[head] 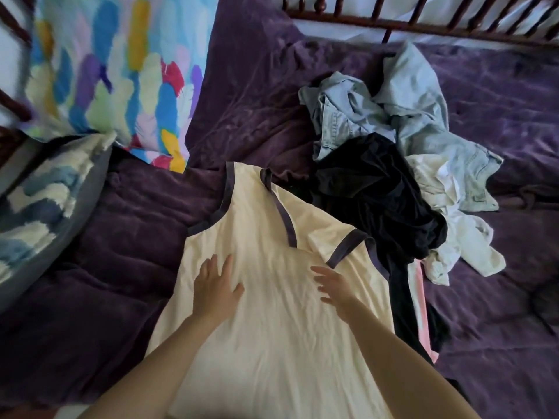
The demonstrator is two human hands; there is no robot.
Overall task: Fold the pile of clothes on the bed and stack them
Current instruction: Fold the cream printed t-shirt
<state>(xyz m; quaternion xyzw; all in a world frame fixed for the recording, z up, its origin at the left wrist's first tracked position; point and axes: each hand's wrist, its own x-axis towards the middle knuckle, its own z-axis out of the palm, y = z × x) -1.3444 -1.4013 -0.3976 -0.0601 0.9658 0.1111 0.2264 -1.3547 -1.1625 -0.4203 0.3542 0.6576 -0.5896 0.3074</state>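
Note:
A cream sleeveless top with dark purple trim lies spread flat on the purple bedcover, neck end away from me. My left hand rests flat on its left chest area, fingers straight. My right hand is open with fingers spread, on or just above the cloth near the right armhole. To the right lies the unfolded pile: a black garment, light blue denim, a white garment, and a pink-and-white striped edge under the black cloth.
A multicoloured pillow leans at the back left, a blue-and-cream pillow at the left edge. The dark wooden spindle rail runs along the far side of the bed.

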